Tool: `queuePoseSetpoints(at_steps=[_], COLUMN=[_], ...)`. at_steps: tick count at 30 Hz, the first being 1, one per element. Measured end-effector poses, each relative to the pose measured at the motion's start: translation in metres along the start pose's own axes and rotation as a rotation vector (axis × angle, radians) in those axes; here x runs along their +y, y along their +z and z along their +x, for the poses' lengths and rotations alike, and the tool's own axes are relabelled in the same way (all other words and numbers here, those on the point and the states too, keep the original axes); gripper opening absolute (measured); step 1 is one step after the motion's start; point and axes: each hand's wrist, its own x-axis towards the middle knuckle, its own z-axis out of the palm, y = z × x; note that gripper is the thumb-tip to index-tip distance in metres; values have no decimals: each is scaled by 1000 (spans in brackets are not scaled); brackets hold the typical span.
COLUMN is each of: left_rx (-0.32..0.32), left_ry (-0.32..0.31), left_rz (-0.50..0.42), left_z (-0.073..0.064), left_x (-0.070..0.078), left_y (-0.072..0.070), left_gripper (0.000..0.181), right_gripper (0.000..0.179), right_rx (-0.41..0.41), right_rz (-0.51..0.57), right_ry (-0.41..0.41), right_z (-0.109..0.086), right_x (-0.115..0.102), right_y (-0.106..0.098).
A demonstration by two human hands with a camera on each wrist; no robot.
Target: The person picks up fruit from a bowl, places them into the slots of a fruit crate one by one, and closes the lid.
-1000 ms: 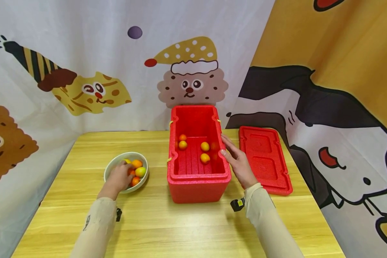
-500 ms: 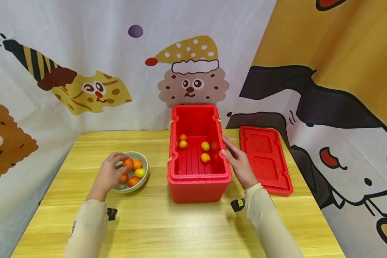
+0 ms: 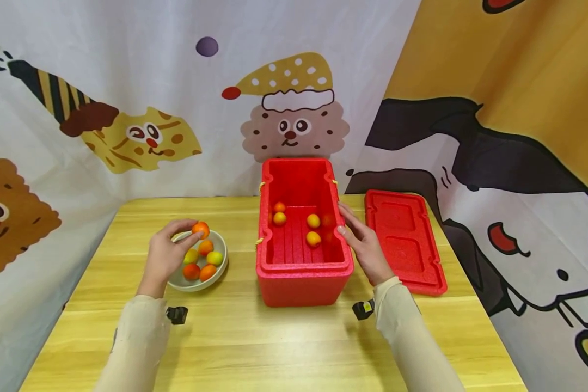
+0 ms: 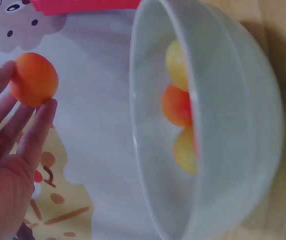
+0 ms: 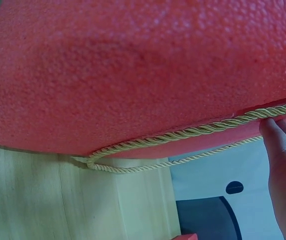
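My left hand [image 3: 166, 253] pinches a small orange fruit [image 3: 201, 230] between thumb and fingertips, above the far rim of a pale bowl [image 3: 183, 287]. In the left wrist view the held fruit [image 4: 34, 80] is smooth and round, beside the bowl [image 4: 233, 120]. Several orange and yellow-green fruits [image 3: 207, 272] lie in that bowl. My right hand [image 3: 367, 250] rests against the right wall of an open red box [image 3: 304, 286], its fingers nearly straight. In the right wrist view its fingertips touch the box's side by a twisted gold rope [image 5: 198, 131]. Several orange-yellow fruits [image 3: 313, 239] lie inside the box.
A red lid [image 3: 402, 239] lies flat on the wooden table [image 3: 255, 348], right of the box. Behind the table hangs a cartoon-printed cloth [image 3: 176, 71]. A gap of table separates bowl and box.
The left hand has come up out of the bowl with the orange fruit between its fingers, rising to the far rim. The right hand stays at the box.
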Motion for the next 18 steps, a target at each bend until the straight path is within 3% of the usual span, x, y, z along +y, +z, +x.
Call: queuePoseSetpoints(at_steps=[6,18], left_rx=[48,74], left_ry=[-10,65], left_rz=[-11,-128], left_z=[9,32], left_x=[15,39], left_y=[6,15], left_gripper=[40,34], right_gripper=[55,55], right_rx=[-10,-17], right_rz=[-7,-13], right_ry=[22,-1], right_z=[-7,-7], right_x=[-22,-22], right_y=[6,6])
